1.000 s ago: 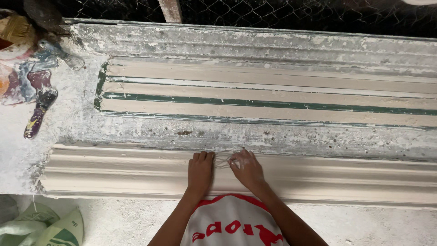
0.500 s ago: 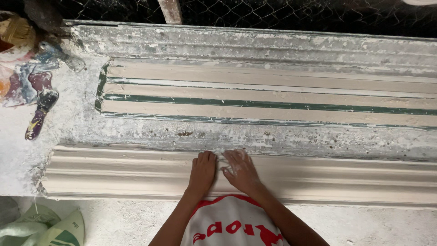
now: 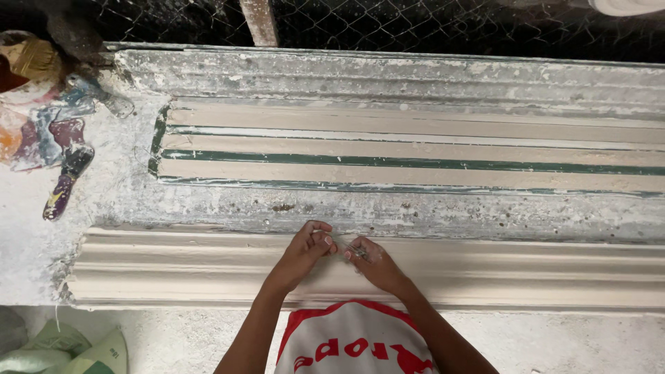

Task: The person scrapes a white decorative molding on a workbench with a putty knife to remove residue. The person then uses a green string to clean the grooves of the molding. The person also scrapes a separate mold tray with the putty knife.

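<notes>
**Two hands pinching a fine strand over a plaster moulding**

At the centre of the view, seen from above, a long cream-white plaster cornice moulding point(image 3: 519, 273) lies across the plaster-spattered white counter point(image 3: 104, 201) from 9 o'clock to 3 o'clock. Over its upper edge, just below centre, two bare hands meet. The left hand point(image 3: 308, 248) has its fingers curled in, thumb and fingertips pressed together. The right hand point(image 3: 370, 262) sits just beside it at 3 o'clock, fingers likewise drawn into a pinch. Between the two sets of fingertips runs a thin pale strand of fibre point(image 3: 339, 244), gripped at both ends; it is too fine to tell its material. Both hands hover just over or on the moulding; contact cannot be told.

Directly beyond the hands, toward 12 o'clock, lies a long grey ribbed casting mould with green stripes point(image 3: 415, 138), parallel to the moulding and crusted with dried plaster. At 10 o'clock, well apart from the hands, a small paint-stained scraper with a purple handle point(image 3: 66, 183) lies on the counter. Along the top edge runs dark wire mesh point(image 3: 415, 24). At 6 o'clock the person's white and red shirt point(image 3: 353, 339) fills the lower frame.
</notes>
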